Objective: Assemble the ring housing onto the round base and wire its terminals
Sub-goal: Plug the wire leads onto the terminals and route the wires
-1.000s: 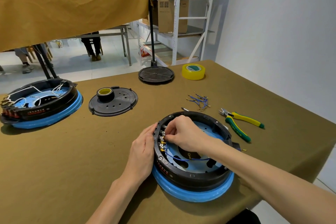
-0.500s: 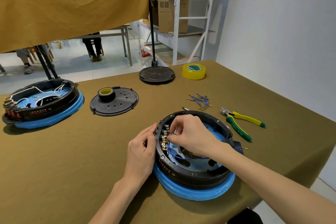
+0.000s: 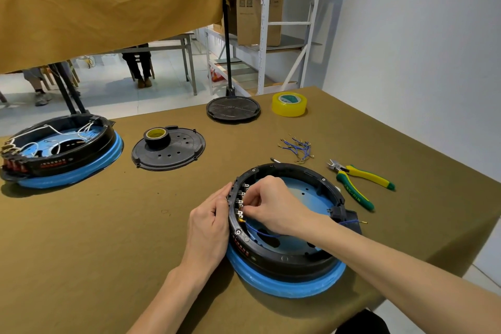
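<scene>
1. Ring housing, black, seated on round blue base near front edge of table.
2. Terminals in a row on inner left wall of ring housing; blue wire running from lowest terminal across the inside.
3. Right hand inside ring housing, fingertips pinched together at the terminals; what exactly is pinched, cannot tell.
4. Left hand pressed against outer left wall of ring housing, fingers curled on its rim, holding it.
5. Second blue wire end sticking out at right side of ring housing.
6. Bundle of short blue wires just behind ring housing; green-yellow pliers to its right.
7. Black cover plate with tape roll on it, behind and left of ring housing; second assembly far left; yellow tape roll far behind.
</scene>
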Demonstrator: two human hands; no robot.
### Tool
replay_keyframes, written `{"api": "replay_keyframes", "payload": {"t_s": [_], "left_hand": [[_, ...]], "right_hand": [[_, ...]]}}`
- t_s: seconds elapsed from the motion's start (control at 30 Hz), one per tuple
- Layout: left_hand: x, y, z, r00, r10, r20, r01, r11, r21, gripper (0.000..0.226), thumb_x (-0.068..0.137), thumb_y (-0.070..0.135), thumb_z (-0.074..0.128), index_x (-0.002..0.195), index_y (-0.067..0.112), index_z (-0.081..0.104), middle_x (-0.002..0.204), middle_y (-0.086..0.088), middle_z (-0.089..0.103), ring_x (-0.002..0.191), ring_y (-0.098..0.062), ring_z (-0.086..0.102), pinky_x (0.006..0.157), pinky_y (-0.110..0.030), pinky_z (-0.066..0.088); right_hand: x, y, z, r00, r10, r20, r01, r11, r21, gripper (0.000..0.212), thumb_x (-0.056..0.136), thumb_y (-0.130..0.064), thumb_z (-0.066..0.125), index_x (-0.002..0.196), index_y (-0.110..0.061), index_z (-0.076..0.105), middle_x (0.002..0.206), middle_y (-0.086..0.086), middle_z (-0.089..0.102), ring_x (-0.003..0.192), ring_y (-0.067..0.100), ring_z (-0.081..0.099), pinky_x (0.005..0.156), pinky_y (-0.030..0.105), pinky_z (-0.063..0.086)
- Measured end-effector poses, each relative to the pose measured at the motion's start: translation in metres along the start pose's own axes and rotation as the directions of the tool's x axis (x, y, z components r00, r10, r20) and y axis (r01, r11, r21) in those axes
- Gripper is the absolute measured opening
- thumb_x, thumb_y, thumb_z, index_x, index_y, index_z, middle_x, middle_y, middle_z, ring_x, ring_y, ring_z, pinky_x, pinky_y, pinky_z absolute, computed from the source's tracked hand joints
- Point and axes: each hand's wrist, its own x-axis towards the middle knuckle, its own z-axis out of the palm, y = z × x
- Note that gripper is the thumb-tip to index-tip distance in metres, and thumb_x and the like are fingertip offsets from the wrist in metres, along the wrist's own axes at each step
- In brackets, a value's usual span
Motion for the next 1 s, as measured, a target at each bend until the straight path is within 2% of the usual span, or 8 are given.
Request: {"api": "replay_keyframes", "payload": {"t_s": [0.1, 0.2, 0.3, 0.4, 0.6, 0.83, 0.97, 1.0], "left_hand": [[-0.001, 0.002, 0.000, 1.000, 0.002, -0.002, -0.002, 1.000, -0.013, 0.040, 0.110, 0.026, 0.038, 0.140, 0.016, 0.062, 0.141, 0.001, 0.065, 0.132, -0.007, 0.057, 0.114, -0.042, 0.047], [-0.002, 0.002, 0.000, 1.000, 0.002, 0.003, -0.002, 1.000, 0.004, 0.038, 0.110, 0.025, 0.041, 0.140, 0.015, 0.062, 0.143, 0.000, 0.064, 0.133, -0.008, 0.057, 0.114, -0.042, 0.047], [-0.001, 0.002, 0.000, 1.000, -0.006, -0.016, 0.006, 1.000, 0.014, 0.037, 0.110, 0.022, 0.042, 0.140, 0.012, 0.062, 0.142, -0.002, 0.064, 0.133, -0.012, 0.058, 0.113, -0.044, 0.048], [-0.001, 0.004, 0.000, 1.000, -0.009, -0.014, 0.010, 1.000, 0.019, 0.037, 0.110, 0.021, 0.042, 0.140, 0.012, 0.062, 0.143, -0.002, 0.063, 0.133, -0.012, 0.057, 0.113, -0.044, 0.047], [-0.002, 0.004, 0.001, 1.000, -0.020, -0.007, 0.021, 1.000, 0.010, 0.038, 0.110, 0.022, 0.041, 0.141, 0.013, 0.061, 0.143, -0.002, 0.063, 0.133, -0.012, 0.057, 0.114, -0.044, 0.047], [-0.001, 0.004, 0.001, 1.000, -0.026, 0.005, 0.026, 0.999, -0.048, 0.038, 0.111, 0.023, 0.039, 0.142, 0.017, 0.060, 0.143, 0.002, 0.063, 0.135, -0.007, 0.055, 0.116, -0.041, 0.044], [0.000, 0.003, 0.001, 1.000, -0.016, 0.018, 0.017, 0.999, -0.035, 0.040, 0.110, 0.026, 0.040, 0.141, 0.016, 0.061, 0.141, 0.001, 0.065, 0.133, -0.010, 0.057, 0.114, -0.044, 0.047], [0.001, 0.002, 0.001, 1.000, -0.017, 0.016, 0.018, 0.999, -0.035, 0.040, 0.109, 0.026, 0.040, 0.141, 0.015, 0.062, 0.140, 0.001, 0.066, 0.132, -0.011, 0.058, 0.112, -0.045, 0.048]], "right_hand": [[-0.002, -0.001, -0.003, 1.000, 0.016, -0.013, -0.017, 1.000, -0.015, 0.006, 0.087, -0.011, 0.075, 0.086, -0.011, 0.080, 0.077, -0.002, 0.074, 0.066, 0.001, 0.064, 0.065, 0.020, 0.055], [-0.013, -0.001, -0.005, 0.998, 0.022, -0.064, -0.023, 1.000, -0.002, 0.004, 0.083, -0.015, 0.074, 0.084, -0.017, 0.077, 0.072, -0.006, 0.071, 0.063, 0.001, 0.061, 0.059, 0.016, 0.048], [-0.023, -0.003, -0.007, 1.000, -0.020, 0.017, 0.021, 0.999, -0.035, 0.004, 0.084, -0.022, 0.076, 0.082, -0.020, 0.078, 0.075, -0.005, 0.072, 0.067, 0.006, 0.064, 0.058, 0.018, 0.049], [-0.023, -0.004, -0.012, 0.998, -0.004, 0.055, 0.007, 0.999, -0.053, 0.010, 0.083, -0.025, 0.078, 0.091, -0.020, 0.080, 0.082, -0.004, 0.075, 0.072, 0.008, 0.067, 0.063, 0.022, 0.055], [-0.015, -0.007, -0.004, 0.998, 0.027, 0.059, -0.026, 0.999, -0.031, 0.006, 0.083, -0.013, 0.075, 0.085, -0.013, 0.081, 0.078, -0.001, 0.076, 0.073, 0.008, 0.071, 0.069, 0.024, 0.058], [-0.013, -0.008, 0.001, 0.998, 0.020, 0.060, -0.018, 0.999, -0.033, 0.005, 0.085, -0.013, 0.075, 0.086, -0.011, 0.080, 0.079, 0.000, 0.076, 0.074, 0.011, 0.072, 0.072, 0.031, 0.061], [-0.012, -0.001, -0.019, 0.978, 0.088, 0.190, -0.111, 0.988, 0.112, 0.007, 0.089, -0.019, 0.076, 0.092, -0.013, 0.074, 0.077, 0.005, 0.076, 0.062, 0.012, 0.071, 0.058, 0.026, 0.058], [-0.009, 0.002, -0.026, 0.980, 0.109, 0.166, -0.133, 0.981, 0.144, 0.008, 0.090, -0.020, 0.076, 0.091, -0.013, 0.073, 0.075, 0.005, 0.076, 0.059, 0.009, 0.069, 0.056, 0.023, 0.056]]}}
